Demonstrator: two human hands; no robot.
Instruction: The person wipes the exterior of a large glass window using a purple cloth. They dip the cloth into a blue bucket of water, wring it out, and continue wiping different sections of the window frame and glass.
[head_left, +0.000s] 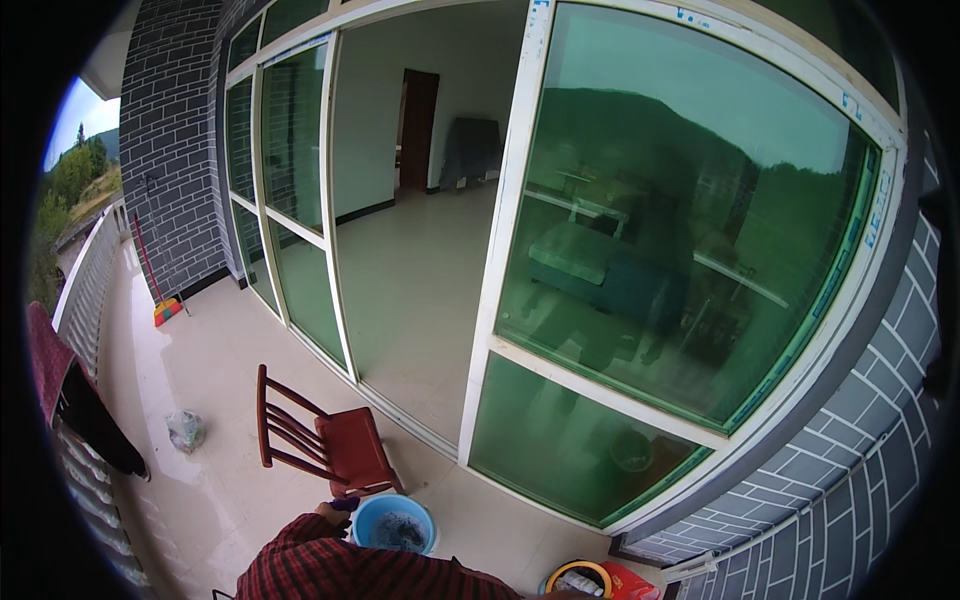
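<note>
My left hand (334, 513) holds a dark purple cloth (345, 505) just at the left rim of a blue plastic basin (429, 517). Dark, sudsy water (397, 531) fills part of the basin. Directly behind it stands a red wooden chair (358, 450) with a slatted back. My right hand is not in view; a striped sleeve covers the bottom centre. Near the bottom right edge, a yellow-rimmed bucket (553, 580) holds a white bottle (583, 583), with a red plastic bag (631, 583) beside it.
Large green-glazed sliding doors (630, 225) stand ahead, with an open gap at the centre. A tied plastic bag (185, 430) lies on the tiled floor at left. A broom (166, 310) leans by the brick wall. Dark clothes (97, 420) hang over the white balustrade (82, 300).
</note>
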